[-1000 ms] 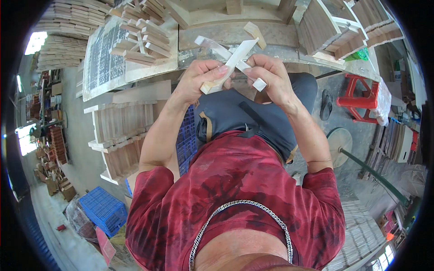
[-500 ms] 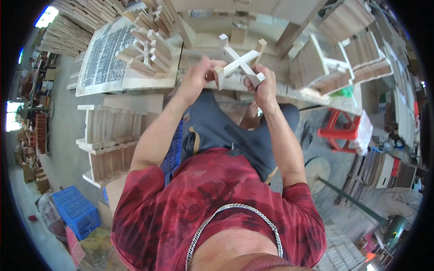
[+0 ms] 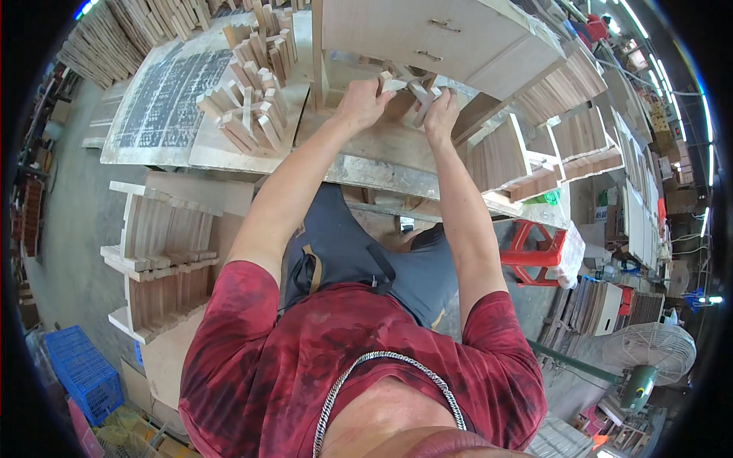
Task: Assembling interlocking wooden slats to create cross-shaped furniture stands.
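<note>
Wooden X-frame [image 3: 419,92] in left hand [image 3: 362,104] and right hand [image 3: 441,116].

I had free passage over the tabletop [image 3: 374,145] between the forearms [image 3: 303,175], up to the left hand [image 3: 362,104] and right hand [image 3: 440,116]. Beyond, the cabinet [image 3: 420,37] with 2 handles [image 3: 443,25] barred the way above its lower gap, where the crossed wooden piece [image 3: 395,84] took up room. Wooden sticks [image 3: 247,107] crowded the left, stacked boards [image 3: 495,158] the right.

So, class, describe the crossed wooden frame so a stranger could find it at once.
Start at the workbench, then find the pale wooden panel with two handles. Just below it in the picture are the left hand and right hand. The crossed wooden frame is held between them, unlike the wooden pieces clustered at left.
</note>
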`<action>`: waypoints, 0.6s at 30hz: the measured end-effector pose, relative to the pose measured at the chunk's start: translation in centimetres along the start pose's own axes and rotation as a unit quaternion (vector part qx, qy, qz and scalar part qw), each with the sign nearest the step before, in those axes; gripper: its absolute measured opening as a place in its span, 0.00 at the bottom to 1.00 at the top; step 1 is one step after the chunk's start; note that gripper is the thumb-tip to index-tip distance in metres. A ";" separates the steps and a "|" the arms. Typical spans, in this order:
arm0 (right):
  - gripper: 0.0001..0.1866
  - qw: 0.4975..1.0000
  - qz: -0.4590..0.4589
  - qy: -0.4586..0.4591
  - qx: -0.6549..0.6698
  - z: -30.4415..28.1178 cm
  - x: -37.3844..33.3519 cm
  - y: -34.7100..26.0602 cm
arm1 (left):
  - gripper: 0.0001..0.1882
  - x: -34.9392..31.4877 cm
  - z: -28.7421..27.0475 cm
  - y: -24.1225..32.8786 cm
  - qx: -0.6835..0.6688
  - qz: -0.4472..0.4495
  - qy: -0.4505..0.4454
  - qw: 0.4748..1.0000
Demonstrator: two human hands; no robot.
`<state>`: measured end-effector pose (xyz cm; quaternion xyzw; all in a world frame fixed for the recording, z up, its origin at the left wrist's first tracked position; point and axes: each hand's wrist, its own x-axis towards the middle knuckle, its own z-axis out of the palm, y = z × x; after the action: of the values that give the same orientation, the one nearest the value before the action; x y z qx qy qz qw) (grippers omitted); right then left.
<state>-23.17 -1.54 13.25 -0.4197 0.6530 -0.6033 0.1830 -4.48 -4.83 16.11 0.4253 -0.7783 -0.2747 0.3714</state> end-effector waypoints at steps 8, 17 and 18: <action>0.22 0.996 0.071 -0.044 0.039 1.2 -0.6 0.0 | 0.17 0.2 -1.1 -1.1 0.029 -0.048 -0.046 0.997; 0.17 0.987 0.077 -0.077 0.114 -0.9 -1.5 -2.4 | 0.20 0.1 -0.6 -0.3 -0.025 -0.042 -0.006 0.999; 0.17 0.987 0.071 -0.086 0.113 -1.3 -1.9 -2.8 | 0.20 -0.3 -1.3 -0.2 -0.026 -0.044 0.005 0.999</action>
<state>-22.12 0.99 15.59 -0.3993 0.5905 -0.6202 0.3274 -3.24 -4.82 16.59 0.4508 -0.7495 -0.3089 0.3737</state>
